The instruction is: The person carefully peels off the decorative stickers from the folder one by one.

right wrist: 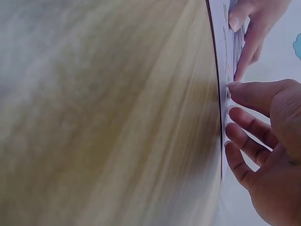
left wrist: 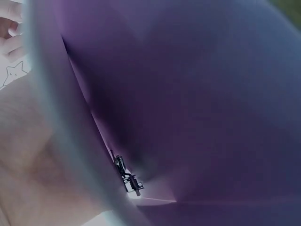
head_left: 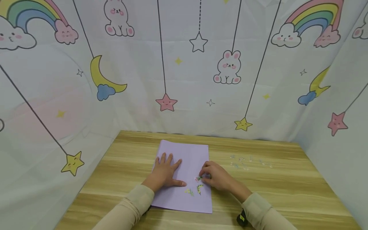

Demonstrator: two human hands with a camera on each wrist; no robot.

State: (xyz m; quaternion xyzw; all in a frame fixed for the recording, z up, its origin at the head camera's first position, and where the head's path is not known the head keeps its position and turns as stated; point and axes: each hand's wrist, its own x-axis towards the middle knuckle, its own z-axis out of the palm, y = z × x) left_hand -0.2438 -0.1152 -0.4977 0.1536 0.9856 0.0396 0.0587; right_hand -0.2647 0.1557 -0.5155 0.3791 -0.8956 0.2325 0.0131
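Note:
A light purple paper sheet (head_left: 184, 203) lies on the wooden table, its long sides running away from me. My left hand (head_left: 165, 172) rests on its left half, palm down, with the fingers spread. At the right edge my right hand (head_left: 217, 176) pinches a small pink flower sticker (head_left: 197, 179) with green leaves, low against the sheet. Its thumb (right wrist: 256, 94) and curled fingertips come right up to the paper in the right wrist view. Below it are two flower stickers with yellow blossoms, a curved one (head_left: 199, 189) and another (head_left: 188, 191) to its left. Blurred purple fills most of the left wrist view.
Several small clear stickers (head_left: 235, 165) lie scattered on the table (head_left: 276, 188) right of the sheet. A black object (head_left: 242, 219) sits beneath the right wrist. White curtains (head_left: 138, 70) printed with rabbits, stars and rainbows enclose the table at the back and sides.

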